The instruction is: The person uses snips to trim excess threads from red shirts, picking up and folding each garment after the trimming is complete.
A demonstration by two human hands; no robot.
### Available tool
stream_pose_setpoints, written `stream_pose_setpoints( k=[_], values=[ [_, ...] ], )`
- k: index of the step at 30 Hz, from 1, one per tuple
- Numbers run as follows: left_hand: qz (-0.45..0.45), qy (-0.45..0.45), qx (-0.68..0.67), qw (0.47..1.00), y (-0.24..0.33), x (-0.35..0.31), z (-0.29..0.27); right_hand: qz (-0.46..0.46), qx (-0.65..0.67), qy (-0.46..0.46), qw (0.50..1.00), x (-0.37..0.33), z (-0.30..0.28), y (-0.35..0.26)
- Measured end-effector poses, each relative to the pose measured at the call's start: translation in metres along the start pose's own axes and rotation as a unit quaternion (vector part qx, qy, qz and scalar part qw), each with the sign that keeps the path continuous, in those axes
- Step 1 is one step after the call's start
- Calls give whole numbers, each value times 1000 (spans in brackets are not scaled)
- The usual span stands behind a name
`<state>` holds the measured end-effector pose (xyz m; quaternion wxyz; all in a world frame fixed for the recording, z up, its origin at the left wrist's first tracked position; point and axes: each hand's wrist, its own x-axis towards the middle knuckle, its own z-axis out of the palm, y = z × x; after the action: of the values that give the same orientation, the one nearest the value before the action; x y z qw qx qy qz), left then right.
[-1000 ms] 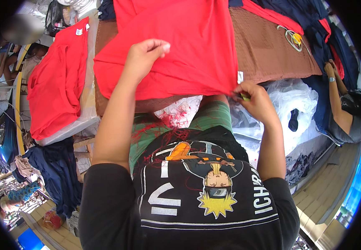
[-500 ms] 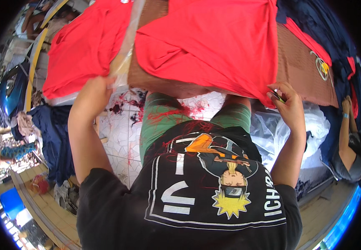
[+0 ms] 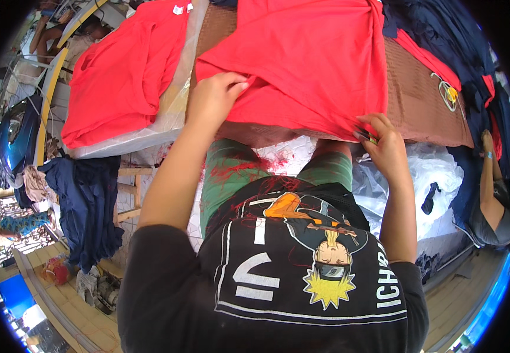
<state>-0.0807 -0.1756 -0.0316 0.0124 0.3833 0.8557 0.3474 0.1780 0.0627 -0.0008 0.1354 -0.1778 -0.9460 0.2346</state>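
Observation:
A red garment [image 3: 319,65] lies spread over the brown cloth-covered work surface in front of me. My left hand [image 3: 216,97] reaches onto its left part, thumb and fingers closed on a raised fold. At the garment's near right corner is my right hand [image 3: 383,138], its fingers curled around small thread snips [image 3: 368,137], dark with a yellow-green part and mostly hidden by the fingers. Those fingertips also touch the red cloth's edge.
A folded red garment [image 3: 119,76] lies on the left. Dark blue cloth [image 3: 443,41] and a yellow-and-white corded item [image 3: 450,94] are at right. Clear plastic [image 3: 408,182] sits below the surface. Another person's arm [image 3: 488,176] shows far right. Red threads litter my shorts [image 3: 231,162].
My left hand has moved from beside the left red garment rightward onto the middle one and closed on a fold. My right hand, still with the snips, has shifted slightly left.

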Motion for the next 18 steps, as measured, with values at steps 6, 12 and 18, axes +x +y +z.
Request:
stream_pose_setpoints(
  k=[6,12,18],
  values=[
    [-174,-266,10,948,-54,-94,-89,46,36,44,997,12,-9,1],
    [-648,-550,78,522,-225,-421,-181,4,64,38,997,27,-6,9],
    [-632,-587,116,492,-218,-447,-190,-10,55,41,998,27,-7,8]
  ],
)
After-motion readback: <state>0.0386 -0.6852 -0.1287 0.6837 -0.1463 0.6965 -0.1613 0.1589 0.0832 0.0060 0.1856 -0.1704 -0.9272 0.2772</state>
